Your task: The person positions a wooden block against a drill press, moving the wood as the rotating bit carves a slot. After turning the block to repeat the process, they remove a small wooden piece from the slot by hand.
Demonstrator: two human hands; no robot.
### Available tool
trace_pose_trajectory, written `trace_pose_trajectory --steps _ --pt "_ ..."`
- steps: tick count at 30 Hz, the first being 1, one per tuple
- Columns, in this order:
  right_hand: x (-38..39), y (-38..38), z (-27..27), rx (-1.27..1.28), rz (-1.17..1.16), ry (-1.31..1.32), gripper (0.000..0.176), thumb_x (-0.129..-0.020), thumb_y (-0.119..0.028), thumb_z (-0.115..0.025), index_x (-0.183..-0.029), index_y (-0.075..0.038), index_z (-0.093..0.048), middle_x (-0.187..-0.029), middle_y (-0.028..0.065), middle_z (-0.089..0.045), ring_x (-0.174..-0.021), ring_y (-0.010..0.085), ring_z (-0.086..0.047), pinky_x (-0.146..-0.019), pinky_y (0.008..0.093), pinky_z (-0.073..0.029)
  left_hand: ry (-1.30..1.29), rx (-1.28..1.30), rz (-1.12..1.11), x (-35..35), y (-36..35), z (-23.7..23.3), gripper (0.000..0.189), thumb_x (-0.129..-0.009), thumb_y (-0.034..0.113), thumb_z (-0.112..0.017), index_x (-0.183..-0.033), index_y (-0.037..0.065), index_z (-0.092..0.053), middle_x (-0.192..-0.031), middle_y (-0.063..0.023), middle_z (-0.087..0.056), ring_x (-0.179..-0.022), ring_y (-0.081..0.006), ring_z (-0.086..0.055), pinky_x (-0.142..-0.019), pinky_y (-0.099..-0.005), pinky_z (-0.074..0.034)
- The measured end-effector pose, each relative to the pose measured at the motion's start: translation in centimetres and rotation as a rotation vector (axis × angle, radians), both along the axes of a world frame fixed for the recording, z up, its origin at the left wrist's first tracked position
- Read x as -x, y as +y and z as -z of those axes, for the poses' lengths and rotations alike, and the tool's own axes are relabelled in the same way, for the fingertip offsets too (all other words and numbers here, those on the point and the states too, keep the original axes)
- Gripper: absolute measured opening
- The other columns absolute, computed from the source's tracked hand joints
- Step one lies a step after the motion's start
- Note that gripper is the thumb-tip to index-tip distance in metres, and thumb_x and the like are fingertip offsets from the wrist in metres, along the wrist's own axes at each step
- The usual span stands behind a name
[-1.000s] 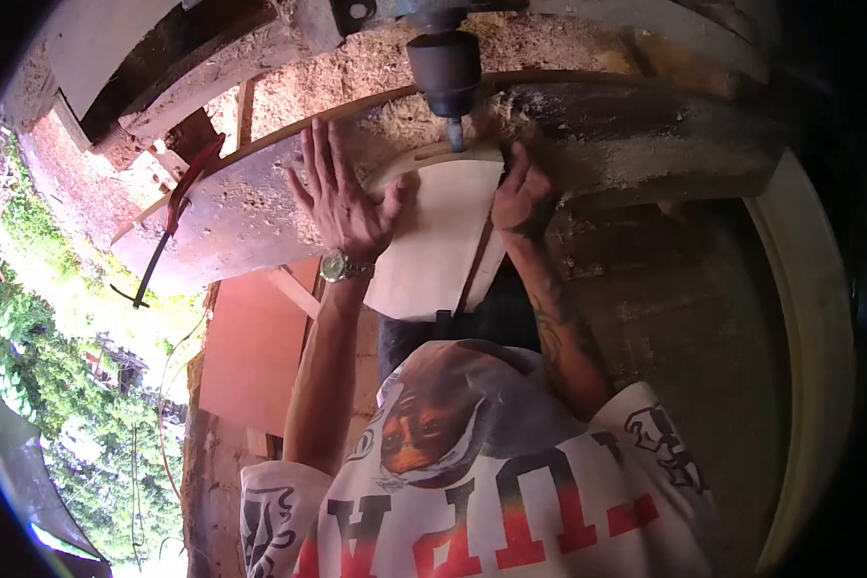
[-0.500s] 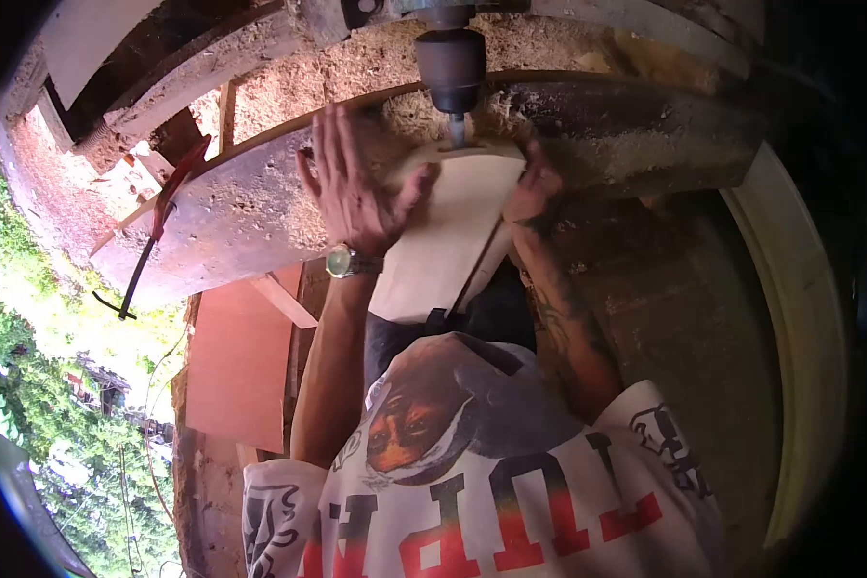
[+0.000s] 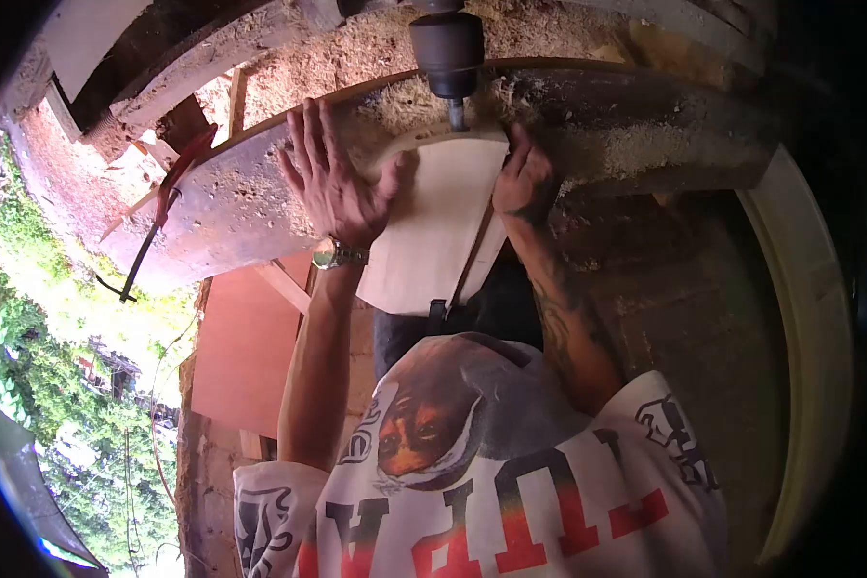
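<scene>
A pale wooden board [image 3: 432, 217], wide at my end and curved at its far edge, lies on the worktable under a spindle bit [image 3: 458, 116]. The bit stands right at that curved edge, held in a dark chuck [image 3: 448, 58]. On the left, my left hand [image 3: 337, 183] lies flat with fingers spread over the dusty table, its thumb against the board's left side. My right hand [image 3: 527, 178] is closed on the board's right side near the far corner, the fingers partly hidden. A dark slot runs along the board's right part.
Sawdust covers the worktable [image 3: 231, 212], thickest around the bit. A red-handled hacksaw-like tool [image 3: 169, 193] hangs over the table's left end. A reddish panel [image 3: 246, 356] stands below left. At far right rises a long pale curved piece [image 3: 809, 328]. Greenery shows outside at left.
The board and both hands have shifted slightly left relative to the bit, and the board has turned a little. The camera view has also moved slightly.
</scene>
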State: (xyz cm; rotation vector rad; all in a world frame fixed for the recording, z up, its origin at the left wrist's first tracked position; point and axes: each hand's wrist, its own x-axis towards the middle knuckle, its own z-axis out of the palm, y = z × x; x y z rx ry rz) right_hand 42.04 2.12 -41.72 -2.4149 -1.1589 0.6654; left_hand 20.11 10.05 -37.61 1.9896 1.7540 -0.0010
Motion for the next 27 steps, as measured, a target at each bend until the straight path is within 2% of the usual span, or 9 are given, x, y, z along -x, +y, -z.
trace_pose_trajectory --steps 3,6,12,15,18,20,22,24,27 --pt "0.0 -2.5 -0.3 0.037 0.106 0.048 0.036 -0.11 -0.024 -0.053 -0.098 -0.003 -0.079 -0.089 0.022 -0.075 -0.083 0.0435 -0.072 -0.07 0.0498 -0.054 0.002 0.048 0.027 -0.6 -1.2 -0.3 0.116 -0.091 0.084 -0.049 -0.169 0.003 -0.023 -0.177 -0.0198 -0.02 -0.164 -0.0399 -0.014 -0.128 -0.0646 -0.009" --pt "-0.5 -2.6 -1.4 0.208 0.078 0.095 0.038 -0.112 -0.022 -0.047 -0.118 0.003 -0.075 -0.108 0.0257 -0.076 -0.101 0.0427 -0.073 -0.085 0.047 -0.057 -0.01 0.085 -0.002 -0.6 -1.8 -0.2 0.121 -0.087 0.089 -0.048 -0.169 0.003 -0.024 -0.176 -0.0223 -0.021 -0.164 -0.0411 -0.014 -0.127 -0.066 -0.005" --pt "-1.2 -2.9 -0.1 0.148 -0.067 -0.039 0.035 -0.112 -0.02 -0.047 -0.121 0.004 -0.072 -0.104 0.0249 -0.076 -0.097 0.0428 -0.073 -0.082 0.0472 -0.057 0.006 -0.011 -0.008 -1.0 -1.5 0.2 0.119 -0.087 0.088 -0.05 -0.166 0.001 -0.031 -0.17 -0.024 -0.033 -0.158 -0.0452 -0.026 -0.124 -0.0624 -0.016" --pt "-1.1 -2.0 -0.1 0.016 0.075 0.015 0.038 -0.111 -0.027 -0.05 -0.109 -0.001 -0.077 -0.095 0.0279 -0.074 -0.09 0.0465 -0.071 -0.074 0.0502 -0.055 0.044 -0.01 -0.013 -1.5 -1.1 -0.1 0.12 -0.086 0.09 -0.049 -0.164 0.001 -0.035 -0.162 -0.0259 -0.041 -0.151 -0.0457 -0.035 -0.12 -0.0615 -0.022" --pt "-1.9 -2.8 0.2 0.104 0.145 0.066 0.037 -0.111 -0.027 -0.05 -0.113 0.0 -0.076 -0.098 0.0282 -0.074 -0.092 0.0463 -0.072 -0.077 0.0498 -0.056 0.032 -0.041 -0.025 -2.5 -0.3 -0.4 0.122 -0.084 0.092 -0.049 -0.162 -0.001 -0.038 -0.154 -0.0269 -0.046 -0.143 -0.0448 -0.042 -0.119 -0.0609 -0.023" --pt "-3.3 -3.3 1.1 0.021 -0.122 -0.133 0.037 -0.111 -0.027 -0.051 -0.115 0.001 -0.075 -0.099 0.0285 -0.074 -0.093 0.0467 -0.071 -0.077 0.0496 -0.056 0.015 -0.033 -0.007 -3.1 0.6 -0.3 0.122 -0.084 0.091 -0.051 -0.16 -0.004 -0.041 -0.149 -0.0274 -0.049 -0.138 -0.0436 -0.045 -0.118 -0.061 -0.024" --pt "-3.4 -2.0 -0.1 0.041 -0.123 -0.127 0.037 -0.11 -0.025 -0.05 -0.117 0.002 -0.074 -0.102 0.0282 -0.074 -0.094 0.0453 -0.072 -0.078 0.048 -0.056 0.013 -0.055 -0.003 -3.4 0.4 -0.2 0.122 -0.084 0.091 -0.052 -0.159 -0.004 -0.041 -0.148 -0.0271 -0.049 -0.136 -0.0429 -0.047 -0.118 -0.0611 -0.025" --pt "-2.9 -0.7 -1.0 0.151 0.152 0.082 0.037 -0.11 -0.021 -0.047 -0.121 0.004 -0.072 -0.107 0.0273 -0.076 -0.097 0.042 -0.074 -0.081 0.0449 -0.056 0.044 -0.022 -0.006 -3.4 0.3 -0.1 0.121 -0.084 0.089 -0.055 -0.161 -0.002 -0.038 -0.156 -0.0262 -0.045 -0.147 -0.0424 -0.04 -0.122 -0.0626 -0.02" --pt "-3.1 -1.1 -0.4 0.068 -0.01 -0.032 0.038 -0.111 -0.023 -0.047 -0.122 0.004 -0.072 -0.109 0.0275 -0.075 -0.098 0.0451 -0.073 -0.082 0.0458 -0.056 -0.042 0.016 -0.04 -3.3 1.0 -0.3 0.118 -0.084 0.085 -0.058 -0.163 0.0 -0.035 -0.166 -0.0248 -0.037 -0.16 -0.0394 -0.026 -0.127 -0.0629 -0.012"
